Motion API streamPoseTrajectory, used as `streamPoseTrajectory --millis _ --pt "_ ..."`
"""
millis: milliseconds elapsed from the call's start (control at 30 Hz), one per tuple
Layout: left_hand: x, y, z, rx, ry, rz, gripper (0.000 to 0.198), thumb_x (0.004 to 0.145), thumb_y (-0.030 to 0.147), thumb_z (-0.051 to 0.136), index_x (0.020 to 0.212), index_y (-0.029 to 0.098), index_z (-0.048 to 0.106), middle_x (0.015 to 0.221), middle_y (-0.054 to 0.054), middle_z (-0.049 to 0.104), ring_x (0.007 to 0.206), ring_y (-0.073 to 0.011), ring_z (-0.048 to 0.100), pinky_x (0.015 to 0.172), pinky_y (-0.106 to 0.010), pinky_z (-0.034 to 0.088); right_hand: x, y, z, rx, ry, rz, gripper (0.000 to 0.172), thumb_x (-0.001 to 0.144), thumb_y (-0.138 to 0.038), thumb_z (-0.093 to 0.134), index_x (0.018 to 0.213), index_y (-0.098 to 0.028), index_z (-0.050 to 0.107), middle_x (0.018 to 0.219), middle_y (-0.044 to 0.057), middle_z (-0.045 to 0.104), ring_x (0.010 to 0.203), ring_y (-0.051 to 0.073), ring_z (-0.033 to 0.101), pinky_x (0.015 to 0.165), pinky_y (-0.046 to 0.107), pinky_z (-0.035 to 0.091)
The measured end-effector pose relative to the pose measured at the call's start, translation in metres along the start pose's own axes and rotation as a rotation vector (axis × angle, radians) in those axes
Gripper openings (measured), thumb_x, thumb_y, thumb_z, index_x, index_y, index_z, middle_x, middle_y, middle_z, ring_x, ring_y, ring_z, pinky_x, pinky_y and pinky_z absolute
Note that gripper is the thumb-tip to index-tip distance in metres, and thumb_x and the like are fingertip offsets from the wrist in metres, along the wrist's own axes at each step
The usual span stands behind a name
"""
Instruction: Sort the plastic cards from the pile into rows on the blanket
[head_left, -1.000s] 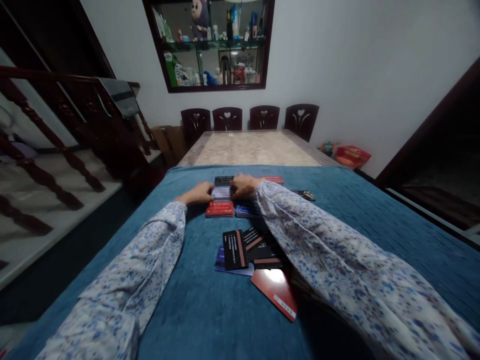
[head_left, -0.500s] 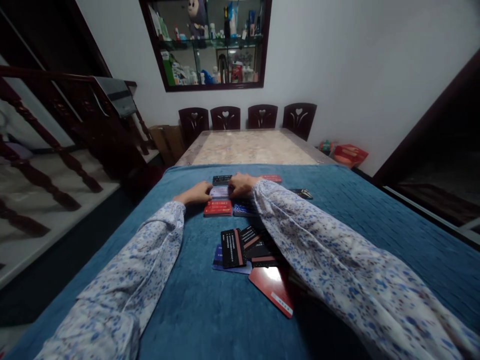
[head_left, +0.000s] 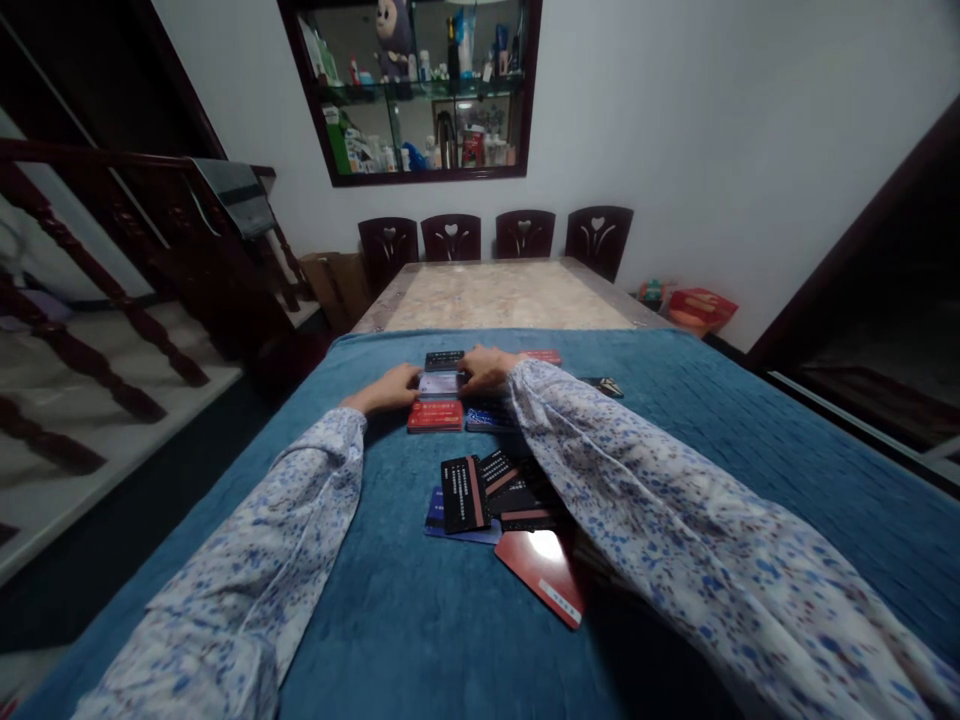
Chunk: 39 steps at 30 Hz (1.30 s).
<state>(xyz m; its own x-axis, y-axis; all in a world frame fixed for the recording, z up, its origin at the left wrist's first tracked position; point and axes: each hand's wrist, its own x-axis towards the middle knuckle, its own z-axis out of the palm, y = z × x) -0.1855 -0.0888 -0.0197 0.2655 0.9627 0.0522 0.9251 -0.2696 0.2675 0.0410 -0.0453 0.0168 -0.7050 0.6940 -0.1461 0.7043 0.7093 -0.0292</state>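
A stack of pale purple cards (head_left: 439, 385) lies between my hands on the blue cloth (head_left: 390, 610). My left hand (head_left: 395, 387) pinches its left edge, fingers curled, and my right hand (head_left: 484, 370) grips its right edge. Behind it is a black card stack (head_left: 444, 359); in front are a red card stack (head_left: 436, 415) and a dark blue card stack (head_left: 489, 418), partly under my right sleeve. Nearer to me lies a loose heap with black cards (head_left: 464, 494), a blue card (head_left: 457, 528) and a large red card (head_left: 541, 575).
Beyond my right hand are another red card stack (head_left: 541, 356) and a dark card (head_left: 604, 387), both partly hidden by my arm. The cloth covers the near part of a marble-topped table (head_left: 487, 290). Several dark chairs (head_left: 525, 235) stand at its far end.
Both hands stay at the sides of the pale purple stack, with only slight finger shifts. The cards keep their places; the view has moved a little.
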Motion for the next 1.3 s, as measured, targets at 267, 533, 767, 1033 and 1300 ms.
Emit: streamPoseTrajectory --millis 267,533,767,1033,1300 --pt "-0.021 -0.002 0.003 0.013 0.154 0.013 0.047 0.076 0.022 0.054 0.121 0.014 0.064 0.11 -0.011 0.065 0.102 -0.0251 0.062 0.1 -0.039 0.052 -0.019 0.003 -0.007 -0.126 0.15 -0.023 0.04 0.088 -0.04 0.065 0.124 -0.022 0.072 0.128 0.012 0.069 0.12 0.031 0.055 0.083 0.031 0.043" --pt "-0.056 0.015 0.004 0.073 0.186 -0.016 0.049 0.088 0.022 0.05 0.135 0.012 0.057 0.128 -0.017 0.058 0.112 -0.0268 0.06 0.104 -0.046 0.048 -0.049 -0.002 -0.008 -0.088 0.289 -0.123 0.029 0.091 -0.022 0.057 0.113 -0.021 0.076 0.121 0.011 0.072 0.116 0.028 0.054 0.081 0.032 0.034" --pt "-0.091 0.044 0.006 0.108 0.192 -0.014 0.043 0.091 0.021 0.047 0.132 0.016 0.06 0.127 -0.016 0.058 0.12 -0.0317 0.055 0.102 -0.051 0.045 -0.08 -0.018 -0.003 -0.022 0.322 -0.194 0.027 0.096 -0.02 0.053 0.106 -0.02 0.078 0.117 0.011 0.072 0.111 0.026 0.052 0.083 0.033 0.033" --pt "-0.125 0.078 0.024 0.093 0.212 0.034 0.037 0.092 0.017 0.05 0.127 0.017 0.062 0.125 -0.015 0.058 0.119 -0.0304 0.053 0.102 -0.051 0.04 -0.095 -0.028 0.02 0.034 0.289 -0.322 0.025 0.096 -0.021 0.058 0.111 -0.02 0.077 0.113 0.01 0.073 0.108 0.023 0.054 0.092 0.035 0.036" --pt "-0.148 0.114 0.037 0.132 0.206 0.106 0.029 0.095 0.022 0.051 0.12 0.017 0.064 0.12 -0.014 0.061 0.111 -0.0286 0.054 0.097 -0.048 0.038 -0.117 -0.054 0.042 0.059 0.282 -0.38 0.029 0.094 -0.014 0.058 0.115 -0.024 0.076 0.116 0.009 0.072 0.112 0.025 0.053 0.086 0.035 0.039"
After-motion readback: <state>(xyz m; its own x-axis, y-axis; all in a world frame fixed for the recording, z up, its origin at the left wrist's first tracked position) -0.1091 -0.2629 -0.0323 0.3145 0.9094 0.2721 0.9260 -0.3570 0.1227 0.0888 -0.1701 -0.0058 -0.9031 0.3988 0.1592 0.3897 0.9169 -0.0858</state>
